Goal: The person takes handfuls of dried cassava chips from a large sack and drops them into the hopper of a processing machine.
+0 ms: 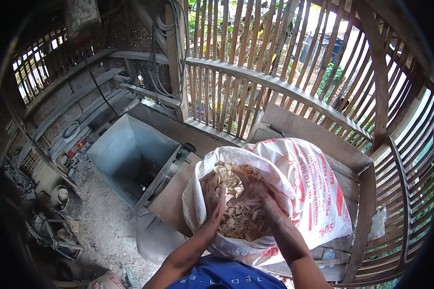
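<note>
A white woven sack (194, 202) with its mouth rolled back stands before me, filled with pale, flat, dried-looking chips (241, 224). Both my arms reach into its mouth. My left hand (218, 198) is on the left of a heap of paler pieces (230, 180), its palm turned inward against them. From the right side my right hand (256, 190) curves round the same heap, its fingers partly hidden among the chips. Between them, the two hands cup the heap. What exactly the chips are I cannot make out.
Behind the open sack leans a full white sack (318, 188) with red print, on a wooden bench (345, 180). To the left is a grey metal hopper (130, 144). A bucket (65, 198) stands on the dusty floor (99, 221). A slatted wall (275, 82) closes the far side.
</note>
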{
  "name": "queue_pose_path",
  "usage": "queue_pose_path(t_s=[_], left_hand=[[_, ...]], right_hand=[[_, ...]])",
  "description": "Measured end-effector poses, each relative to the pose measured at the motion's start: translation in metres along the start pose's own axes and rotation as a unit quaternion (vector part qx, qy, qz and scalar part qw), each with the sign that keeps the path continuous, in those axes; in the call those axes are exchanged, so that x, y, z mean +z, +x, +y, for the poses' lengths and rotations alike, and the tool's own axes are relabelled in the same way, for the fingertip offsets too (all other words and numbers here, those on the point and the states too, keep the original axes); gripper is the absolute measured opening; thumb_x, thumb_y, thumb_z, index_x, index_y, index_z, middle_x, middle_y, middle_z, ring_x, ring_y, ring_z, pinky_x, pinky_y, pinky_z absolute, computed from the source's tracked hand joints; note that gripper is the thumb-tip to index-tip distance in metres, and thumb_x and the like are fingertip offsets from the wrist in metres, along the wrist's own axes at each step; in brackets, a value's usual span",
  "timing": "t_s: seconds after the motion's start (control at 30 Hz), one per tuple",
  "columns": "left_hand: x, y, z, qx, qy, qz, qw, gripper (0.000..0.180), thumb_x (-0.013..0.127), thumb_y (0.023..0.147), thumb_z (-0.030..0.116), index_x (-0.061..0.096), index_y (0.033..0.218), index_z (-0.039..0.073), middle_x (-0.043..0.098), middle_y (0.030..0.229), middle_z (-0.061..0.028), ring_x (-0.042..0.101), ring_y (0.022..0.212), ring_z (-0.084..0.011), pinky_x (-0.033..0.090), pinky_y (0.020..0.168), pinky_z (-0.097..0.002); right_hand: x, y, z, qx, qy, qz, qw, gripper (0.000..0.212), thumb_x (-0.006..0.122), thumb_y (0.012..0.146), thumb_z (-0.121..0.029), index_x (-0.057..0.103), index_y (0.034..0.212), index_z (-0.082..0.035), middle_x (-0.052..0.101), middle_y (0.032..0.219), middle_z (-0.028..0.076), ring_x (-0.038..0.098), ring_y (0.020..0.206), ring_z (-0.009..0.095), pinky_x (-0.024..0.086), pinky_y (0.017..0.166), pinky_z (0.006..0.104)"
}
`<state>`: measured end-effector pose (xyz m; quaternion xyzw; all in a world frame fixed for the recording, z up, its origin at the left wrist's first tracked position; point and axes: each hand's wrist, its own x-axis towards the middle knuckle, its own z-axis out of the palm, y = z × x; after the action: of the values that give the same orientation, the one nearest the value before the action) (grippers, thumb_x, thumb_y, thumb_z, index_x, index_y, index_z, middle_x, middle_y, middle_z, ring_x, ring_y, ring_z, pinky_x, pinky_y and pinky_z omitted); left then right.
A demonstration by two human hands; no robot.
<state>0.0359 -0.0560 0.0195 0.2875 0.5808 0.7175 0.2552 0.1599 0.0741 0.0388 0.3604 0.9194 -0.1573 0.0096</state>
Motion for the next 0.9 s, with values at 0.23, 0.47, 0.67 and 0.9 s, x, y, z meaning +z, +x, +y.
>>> queue_pose_path(t_s=[0.23,0.47,0.67,0.9], left_hand=[[0.005,-0.008,0.012,-0.008,-0.015,0.014,1.000,0.049,0.057,0.098,0.023,0.049,0.141,0.000,0.052,0.140,-0.0183,0.048,0.130,-0.0303,0.034,0.112,-0.0390],[0.026,-0.006,0.009,0.063,0.011,0.082,0.995,0.036,0.049,0.102,0.024,0.062,0.127,0.001,0.060,0.129,-0.0157,0.054,0.123,-0.0297,0.037,0.109,-0.0403],[0.032,-0.010,0.014,0.140,0.038,0.096,0.985,0.033,0.058,0.097,0.020,0.065,0.121,-0.001,0.061,0.126,-0.0162,0.055,0.121,-0.0314,0.040,0.107,-0.0430],[0.038,-0.022,0.044,0.111,-0.028,0.098,0.989,0.030,0.058,0.094,0.016,0.066,0.118,-0.002,0.063,0.123,-0.0147,0.056,0.120,-0.0292,0.042,0.105,-0.0410]], right_hand=[[0.005,-0.011,-0.013,-0.036,0.138,0.046,0.989,0.116,0.086,0.060,-0.063,0.033,0.153,-0.018,0.054,0.139,0.025,0.053,0.129,0.040,0.044,0.109,0.0445],[-0.005,-0.040,-0.057,-0.035,0.503,0.147,0.851,0.082,0.082,0.079,-0.041,0.047,0.143,-0.003,0.060,0.131,0.015,0.057,0.121,0.022,0.046,0.104,0.0359],[0.010,-0.043,-0.070,-0.008,0.603,0.242,0.760,0.058,0.069,0.091,-0.026,0.049,0.139,-0.001,0.063,0.126,0.013,0.060,0.113,0.021,0.047,0.099,0.0329],[0.010,-0.049,-0.076,-0.008,0.627,0.301,0.719,0.060,0.071,0.087,-0.020,0.049,0.137,0.005,0.064,0.120,0.015,0.062,0.108,0.020,0.050,0.095,0.0322]])
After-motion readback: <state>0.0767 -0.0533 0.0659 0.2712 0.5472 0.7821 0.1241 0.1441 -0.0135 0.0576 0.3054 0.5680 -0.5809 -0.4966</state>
